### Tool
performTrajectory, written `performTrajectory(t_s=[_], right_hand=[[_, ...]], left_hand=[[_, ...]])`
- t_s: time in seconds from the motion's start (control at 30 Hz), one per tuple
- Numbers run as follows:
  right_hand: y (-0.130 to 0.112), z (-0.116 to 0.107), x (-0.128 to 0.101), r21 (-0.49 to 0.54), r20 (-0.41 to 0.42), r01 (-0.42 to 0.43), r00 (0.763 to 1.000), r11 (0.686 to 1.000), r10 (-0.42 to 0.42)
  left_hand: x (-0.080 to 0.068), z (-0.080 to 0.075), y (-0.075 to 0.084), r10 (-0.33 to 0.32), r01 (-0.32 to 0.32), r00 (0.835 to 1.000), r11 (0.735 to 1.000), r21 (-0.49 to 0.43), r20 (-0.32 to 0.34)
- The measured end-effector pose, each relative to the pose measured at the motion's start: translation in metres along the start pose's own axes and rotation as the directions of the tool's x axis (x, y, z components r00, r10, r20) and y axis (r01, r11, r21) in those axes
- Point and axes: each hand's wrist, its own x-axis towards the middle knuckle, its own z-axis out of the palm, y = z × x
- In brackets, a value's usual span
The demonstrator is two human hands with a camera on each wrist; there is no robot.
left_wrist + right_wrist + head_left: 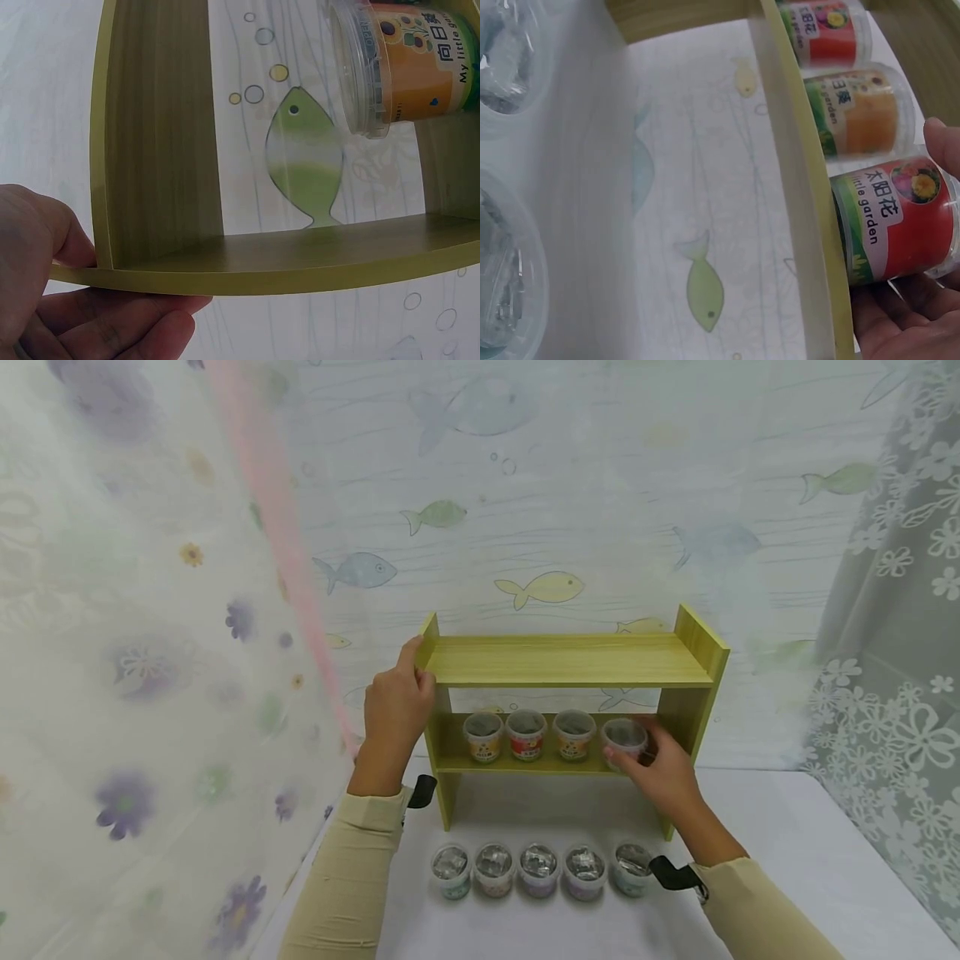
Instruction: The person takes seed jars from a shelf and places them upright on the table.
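Observation:
A small yellow-green wooden shelf (570, 662) stands on the white table. My left hand (397, 702) holds its upper left corner; in the left wrist view the thumb and fingers (112, 319) lie on either side of the board. With thumb and fingers around its sides, my right hand (667, 772) grips a clear-rimmed plastic cup (624, 737) at the right end of the middle board. That cup's red flower label (911, 217) shows in the right wrist view. To its left on the same board stand an orange-labelled cup (574, 737), a red-labelled cup (527, 737) and another orange-labelled cup (483, 739).
In front of the shelf, several lidless-looking cups with silvery packets inside, such as the leftmost cup (451, 870) and rightmost cup (632, 867), form a row on the white tablecloth (540, 931). A fish-printed curtain (600, 493) hangs behind, and a flowered curtain (150, 693) on the left.

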Motion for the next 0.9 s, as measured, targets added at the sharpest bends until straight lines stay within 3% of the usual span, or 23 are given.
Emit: performTrajectory(t_s=[0.33, 0.67, 0.9], right_hand=[[-0.006, 0.002, -0.021, 0.002, 0.003, 0.01, 1.0, 1.0, -0.01], [-0.025, 0.014, -0.044, 0.137, 0.074, -0.007, 0.997, 0.99, -0.003], [-0.038, 0.028, -0.058, 0.157, 0.106, 0.014, 0.994, 0.988, -0.031]], left_hand=[[0.0, -0.002, 0.003, -0.017, 0.017, 1.0, 1.0, 0.0, 0.007], [-0.003, -0.002, 0.002, -0.021, 0.021, 1.0, 1.0, -0.002, 0.014], [-0.001, -0.003, 0.004, -0.009, 0.009, 1.0, 1.0, 0.012, -0.004]])
